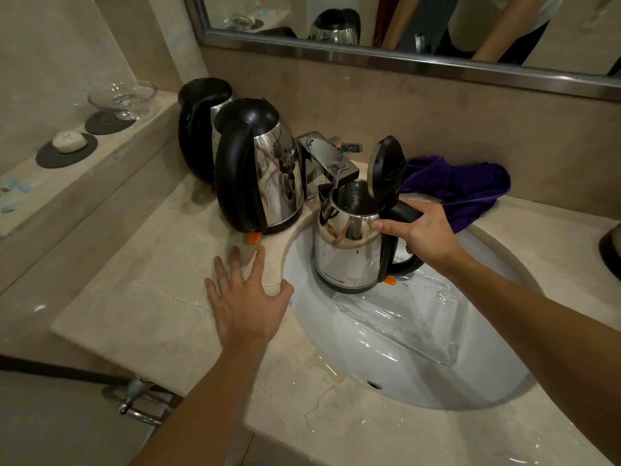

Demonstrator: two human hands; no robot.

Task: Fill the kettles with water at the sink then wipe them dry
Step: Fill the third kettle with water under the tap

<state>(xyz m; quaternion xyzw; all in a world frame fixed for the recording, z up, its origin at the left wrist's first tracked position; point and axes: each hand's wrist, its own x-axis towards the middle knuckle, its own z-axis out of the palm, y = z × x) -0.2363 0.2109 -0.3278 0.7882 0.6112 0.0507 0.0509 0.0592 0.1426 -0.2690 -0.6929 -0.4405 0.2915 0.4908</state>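
My right hand [425, 230] grips the open kettle [349, 243] by its handle, mouth under the faucet [331, 163], body over the sink [420, 375]. Left hand [247, 294] lies spread flat on the counter [141, 317]. I should hold it level under the spout and stop before overfilling.

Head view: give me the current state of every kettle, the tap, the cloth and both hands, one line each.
Kettle in sink: upright under the spout, lid open, handle gripped.
Front counter kettle: upright, lid closed.
Rear counter kettle: upright, lid closed.
Tap: no stream visible.
Purple cloth: crumpled behind the basin, untouched.
Right hand: holds the kettle handle.
Left hand: flat on the counter.
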